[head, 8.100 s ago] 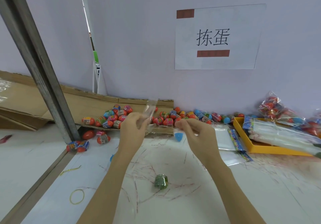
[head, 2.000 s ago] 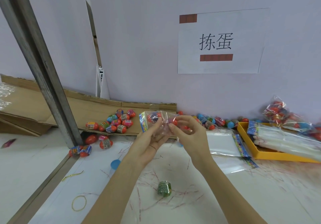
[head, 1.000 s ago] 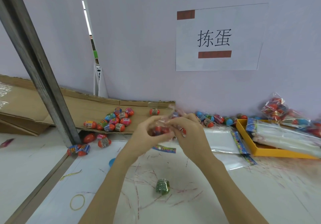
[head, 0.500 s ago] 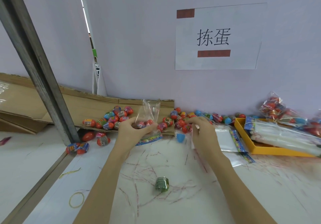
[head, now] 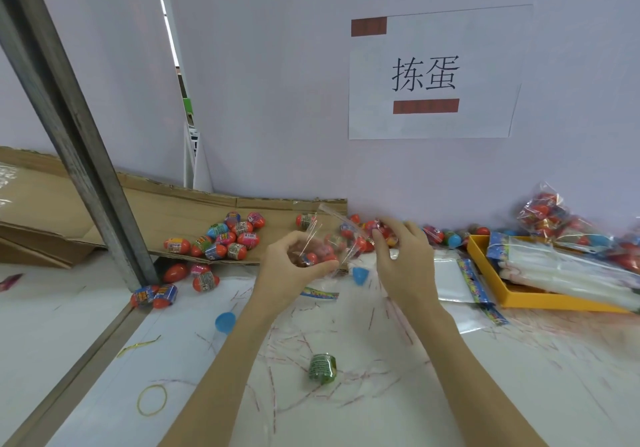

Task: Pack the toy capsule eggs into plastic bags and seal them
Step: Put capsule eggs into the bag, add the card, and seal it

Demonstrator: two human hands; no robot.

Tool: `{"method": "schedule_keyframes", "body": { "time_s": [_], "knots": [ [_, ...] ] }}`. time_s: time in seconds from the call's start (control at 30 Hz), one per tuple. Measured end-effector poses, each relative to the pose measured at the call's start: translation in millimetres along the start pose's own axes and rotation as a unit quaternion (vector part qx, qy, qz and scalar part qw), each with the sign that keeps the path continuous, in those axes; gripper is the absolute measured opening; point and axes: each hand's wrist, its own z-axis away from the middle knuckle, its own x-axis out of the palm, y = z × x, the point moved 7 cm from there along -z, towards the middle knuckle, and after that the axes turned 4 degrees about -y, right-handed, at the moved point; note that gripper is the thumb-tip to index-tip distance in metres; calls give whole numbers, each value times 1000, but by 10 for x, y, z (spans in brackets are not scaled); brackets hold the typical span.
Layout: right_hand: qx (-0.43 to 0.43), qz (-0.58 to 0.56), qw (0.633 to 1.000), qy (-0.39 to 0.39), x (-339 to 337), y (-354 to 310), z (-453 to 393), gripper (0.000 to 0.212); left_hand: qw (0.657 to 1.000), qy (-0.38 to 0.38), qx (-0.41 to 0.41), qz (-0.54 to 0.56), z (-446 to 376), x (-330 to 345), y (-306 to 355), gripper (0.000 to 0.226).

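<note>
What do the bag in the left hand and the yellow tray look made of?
Bag: thin clear plastic film; eggs show through, with glare streaks. Left hand grips it. Yellow tray: looks like rigid matte plastic or coated card; the view leaves it open.

the plastic bag gripped in the left hand is thin, clear and glossy, creased with bright glints. the capsule eggs left of the hands are smooth shiny plastic wrapped in printed labels, lying on matt brown corrugated cardboard with rough torn edges. the surface below the hands is smooth white, scuffed with red marks. right of the hands, an orange tray looks like smooth plastic. the diagonal post is dull grey metal. the sign is matt white paper.
</note>
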Motion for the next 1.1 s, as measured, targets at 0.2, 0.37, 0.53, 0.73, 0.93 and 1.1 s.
{"method": "schedule_keyframes", "body": {
  "time_s": [0.2,0.37,0.53,0.73,0.93,1.1],
  "knots": [
    [-112,-95,989,16,-41,-453,80,24,995,23,43,-91,47,43,90,35],
    [-149,-68,986,-31,108,-497,139,22,992,18,75,-103,70,56,174,37],
    [-103,-114,987,-42,111,-429,104,25,992,3,82,-98,77,79,218,41],
    [-62,-78,995,11,1,-361,79,21,995,-14,70,-72,72,78,195,43],
    [-80,-108,988,-76,125,-403,71,27,994,-13,87,-67,74,66,210,45],
    [-28,-192,978,-79,149,-349,81,23,994,-20,86,-57,65,92,201,44]
  ]
}}
